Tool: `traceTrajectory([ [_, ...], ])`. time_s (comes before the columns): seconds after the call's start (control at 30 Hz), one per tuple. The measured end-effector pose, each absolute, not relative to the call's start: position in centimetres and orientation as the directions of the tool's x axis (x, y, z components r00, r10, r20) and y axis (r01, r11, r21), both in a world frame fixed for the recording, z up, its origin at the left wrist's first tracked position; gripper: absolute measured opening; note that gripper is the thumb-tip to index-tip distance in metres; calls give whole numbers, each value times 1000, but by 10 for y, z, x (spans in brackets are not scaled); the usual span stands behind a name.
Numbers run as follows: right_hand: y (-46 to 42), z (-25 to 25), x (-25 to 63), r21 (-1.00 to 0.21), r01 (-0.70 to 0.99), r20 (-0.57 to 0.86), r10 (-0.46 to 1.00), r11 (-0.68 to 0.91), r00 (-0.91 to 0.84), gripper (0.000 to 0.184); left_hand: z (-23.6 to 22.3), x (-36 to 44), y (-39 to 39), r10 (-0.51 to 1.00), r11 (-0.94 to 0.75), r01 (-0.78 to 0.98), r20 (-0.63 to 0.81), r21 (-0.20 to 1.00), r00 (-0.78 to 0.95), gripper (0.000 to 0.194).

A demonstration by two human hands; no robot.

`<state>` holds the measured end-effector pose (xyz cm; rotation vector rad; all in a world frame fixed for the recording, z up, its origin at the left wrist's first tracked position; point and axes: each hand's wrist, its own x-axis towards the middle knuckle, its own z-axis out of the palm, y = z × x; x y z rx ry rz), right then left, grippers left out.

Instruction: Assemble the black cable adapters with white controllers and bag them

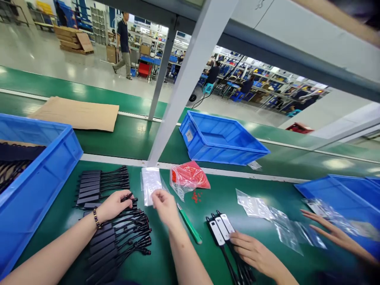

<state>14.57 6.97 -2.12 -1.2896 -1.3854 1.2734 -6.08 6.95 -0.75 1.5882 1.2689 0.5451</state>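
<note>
Black cable units lie nearest the camera, in rows on the green surface, left of the green cutter. Also left of the cutter, the left hand pinches one unit's cable end; a light grip close to the connector should keep that lead steady and apart from its neighbours. Just left of the cutter's tip, the right hand has thumb and fingertips pressed together at the clear bags; whether they pinch anything is too small to tell. Loose red rings lie right of the cutter's tip, so a careful reach around the cutter seems wise. Thus the cable end sits inside the left hand's fingers, farther from the cutter than the right hand.
</note>
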Motion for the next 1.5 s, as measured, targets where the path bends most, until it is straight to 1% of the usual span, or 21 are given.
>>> traceTrajectory([
  [0.07,65,-28,115,-992,95,-104,971,-85,-216,12,-9,-61,69,913,38,461,-218,887,345,10],
  [0.13,61,-36,99,-991,78,-130,958,-113,-257,13,-11,-60,69,917,35,459,-212,887,339,9],
  [0.3,58,-47,94,-990,53,-136,960,-127,-245,15,-15,-60,69,912,40,457,-219,888,346,15],
  [0.5,59,-55,95,-995,81,-82,952,-61,-296,14,-15,-60,70,915,56,484,-239,874,325,15],
  [0.6,60,-57,95,-996,89,-51,946,-24,-321,14,-12,-60,71,896,62,463,-254,884,364,15],
  [0.73,62,-55,93,-991,133,-24,951,18,-307,11,-8,-60,71,870,76,426,-269,902,413,13],
  [0.8,63,-53,94,-995,90,-62,949,-36,-310,10,-7,-60,71,868,84,414,-271,906,415,12],
  [0.87,65,-53,97,-991,-3,-124,947,-130,-295,9,-8,-59,71,874,90,409,-269,908,405,9],
  [0.93,68,-54,102,-976,-107,-160,958,-190,-238,10,-9,-58,71,880,95,405,-267,909,393,11],
  [1.03,73,-56,110,-957,-223,-160,979,-184,-123,14,-11,-57,72,887,111,394,-270,912,375,18],
  [1.13,76,-58,113,-943,-272,-183,981,-193,-60,18,-9,-58,73,900,106,373,-248,922,359,25],
  [1.23,76,-56,112,-939,-270,-208,977,-211,-43,14,-7,-60,74,917,79,357,-209,931,341,23],
  [1.3,74,-53,110,-946,-250,-197,979,-205,-55,13,-8,-61,73,916,89,337,-210,937,341,21],
  [1.43,71,-46,104,-960,-191,-181,974,-205,-136,12,-12,-60,71,903,134,283,-235,950,361,20],
  [1.5,70,-43,101,-964,-170,-173,968,-204,-179,11,-14,-59,70,902,143,279,-241,949,357,17],
])
